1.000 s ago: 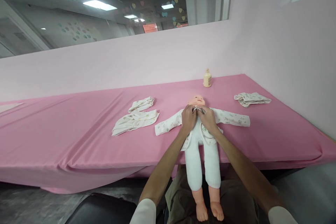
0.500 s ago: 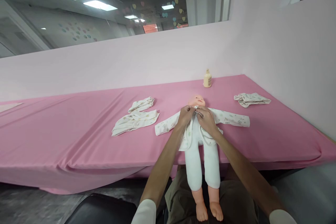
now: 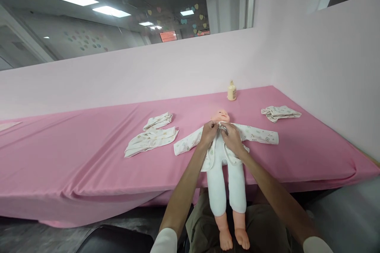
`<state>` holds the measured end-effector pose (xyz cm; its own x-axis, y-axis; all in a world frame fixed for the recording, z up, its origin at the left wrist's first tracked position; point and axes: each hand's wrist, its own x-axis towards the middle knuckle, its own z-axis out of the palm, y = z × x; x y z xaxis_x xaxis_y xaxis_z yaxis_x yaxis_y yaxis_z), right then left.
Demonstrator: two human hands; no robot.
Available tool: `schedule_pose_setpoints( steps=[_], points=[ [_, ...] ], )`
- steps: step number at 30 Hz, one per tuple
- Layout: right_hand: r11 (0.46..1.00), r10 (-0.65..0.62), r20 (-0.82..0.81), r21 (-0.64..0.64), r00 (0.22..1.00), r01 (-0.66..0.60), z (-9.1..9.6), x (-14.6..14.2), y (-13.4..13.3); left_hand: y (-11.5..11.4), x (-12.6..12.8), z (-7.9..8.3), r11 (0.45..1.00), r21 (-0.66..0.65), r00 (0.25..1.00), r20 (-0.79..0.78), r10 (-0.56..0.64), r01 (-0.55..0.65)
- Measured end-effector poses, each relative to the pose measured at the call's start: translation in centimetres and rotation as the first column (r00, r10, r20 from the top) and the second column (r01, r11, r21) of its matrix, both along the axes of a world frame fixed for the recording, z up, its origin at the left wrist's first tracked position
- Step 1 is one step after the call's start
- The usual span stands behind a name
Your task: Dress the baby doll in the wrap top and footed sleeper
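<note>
**Left hand point(image 3: 209, 133) and right hand point(image 3: 232, 138) pinch a printed baby jacket point(image 3: 209, 157) at the neck**

Fingers of both hands are bent, gripping the jacket's front edges, apparently; the exact pinch is too small to tell. Beneath, right of centre, a doll point(image 3: 216, 189) lies face up, feet near the bottom edge. Printed baby clothes point(image 3: 151, 140) lie left of the jacket, a folded garment point(image 3: 280, 113) at right, a cream bottle point(image 3: 232, 92) above, all on pink cloth point(image 3: 97, 154).

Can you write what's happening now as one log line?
left hand: pinching jacket at neck; right hand: pinching jacket at neck; doll: face up, legs past table edge; jacket: front open below hands
</note>
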<state>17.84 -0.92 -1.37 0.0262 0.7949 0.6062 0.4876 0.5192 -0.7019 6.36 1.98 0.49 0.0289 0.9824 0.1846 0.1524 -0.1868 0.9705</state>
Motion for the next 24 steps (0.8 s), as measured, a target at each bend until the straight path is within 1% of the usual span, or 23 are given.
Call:
schedule_pose_setpoints(
  steps=[4,6,7,9,11,12,14,16,18,19,22,24],
  points=[
    [1.0,-0.008,0.021,-0.015,1.0,0.008,0.2,0.1,-0.6,-0.6,-0.1,0.5,0.993,0.106,0.992,-0.122,-0.038,0.051],
    [0.998,-0.047,0.048,-0.034,0.998,0.048,0.0,0.2,-1.0,-1.4,-0.2,0.9,0.984,0.161,0.969,-0.243,-0.042,0.083],
    [0.996,-0.077,0.066,-0.043,0.995,0.08,-0.2,0.2,-1.3,-2.0,-0.3,1.0,0.98,0.181,0.946,-0.322,-0.022,0.084],
    [0.986,-0.152,0.113,-0.055,0.982,0.159,-0.5,0.3,-2.0,-3.5,-0.6,1.2,0.975,0.217,0.868,-0.49,0.073,0.04],
    [0.97,-0.226,0.165,-0.053,0.96,0.238,-0.7,0.4,-2.7,-5.1,-0.9,1.2,0.968,0.247,0.76,-0.621,0.191,-0.041],
    [0.961,-0.259,0.19,-0.046,0.947,0.272,-0.8,0.4,-3.0,-5.9,-1.0,1.2,0.965,0.252,0.706,-0.671,0.225,-0.068],
    [0.946,-0.312,0.235,-0.017,0.921,0.324,-0.6,0.4,-3.5,-7.0,-1.2,1.3,0.967,0.239,0.62,-0.747,0.241,-0.087],
    [0.938,-0.338,0.265,0.02,0.903,0.345,-0.2,0.4,-3.7,-7.5,-1.2,1.5,0.973,0.215,0.561,-0.797,0.224,-0.083],
    [0.942,-0.33,0.271,0.026,0.904,0.336,0.3,0.5,-3.9,-7.4,-1.2,1.7,0.974,0.211,0.532,-0.817,0.223,-0.084],
    [0.947,-0.313,0.263,0.009,0.913,0.322,0.5,0.6,-4.0,-7.2,-1.2,1.7,0.972,0.22,0.526,-0.818,0.231,-0.085],
    [0.957,-0.233,0.191,-0.131,0.953,0.26,1.2,0.9,-4.3,-6.7,-0.9,1.6,0.965,0.248,0.531,-0.808,0.256,-0.086],
    [0.949,-0.195,0.106,-0.232,0.975,0.215,1.5,1.2,-4.5,-6.4,-0.6,1.4,0.959,0.266,0.541,-0.794,0.276,-0.097]
  ],
)
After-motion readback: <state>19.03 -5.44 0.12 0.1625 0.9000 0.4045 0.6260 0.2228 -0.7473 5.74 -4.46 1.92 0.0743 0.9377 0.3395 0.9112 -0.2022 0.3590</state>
